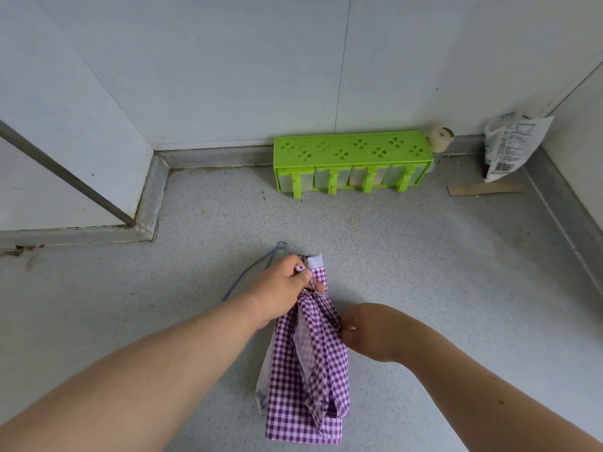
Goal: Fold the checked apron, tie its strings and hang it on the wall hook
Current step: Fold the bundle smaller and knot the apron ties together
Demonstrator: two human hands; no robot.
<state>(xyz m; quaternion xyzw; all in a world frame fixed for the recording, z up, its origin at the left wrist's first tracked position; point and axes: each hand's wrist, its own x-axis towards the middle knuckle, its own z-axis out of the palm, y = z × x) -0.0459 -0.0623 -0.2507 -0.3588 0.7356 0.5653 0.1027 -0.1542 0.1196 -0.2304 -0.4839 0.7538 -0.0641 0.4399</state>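
The purple and white checked apron (306,380) lies folded into a long narrow bundle on the grey countertop (424,288), running from the middle toward the bottom of the view. My left hand (284,285) grips its far end, fingers curled round the gathered cloth. My right hand (365,331) pinches the bundle's right edge a little lower down. A thin blue string (254,269) loops out on the counter behind my left hand. No wall hook is in view.
A green plastic spice rack (352,161) with clear drawers stands against the back wall. Right of it are a small beige jar (440,138), a white printed bag (512,145) in the corner and a cardboard strip (486,189). A raised steel ledge (146,210) borders the left.
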